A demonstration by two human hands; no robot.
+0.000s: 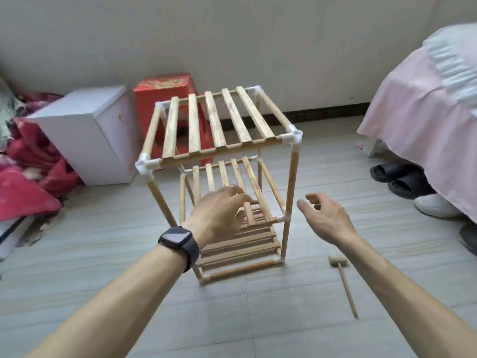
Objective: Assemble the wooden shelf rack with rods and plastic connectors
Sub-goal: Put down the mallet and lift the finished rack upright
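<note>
A three-tier wooden shelf rack stands upright on the tiled floor, its rods joined by white plastic connectors at the corners. My left hand, with a dark watch on the wrist, hovers in front of the middle shelf with fingers loosely bent and hides part of that shelf's front edge. My right hand hangs in the air just right of the rack's front right post, fingers relaxed, holding nothing. Whether the left fingers touch the slats cannot be told.
A small wooden mallet lies on the floor right of the rack. Behind the rack stand a white box and a red stool. A pink-covered bed with shoes under it is at right; red cloth at left.
</note>
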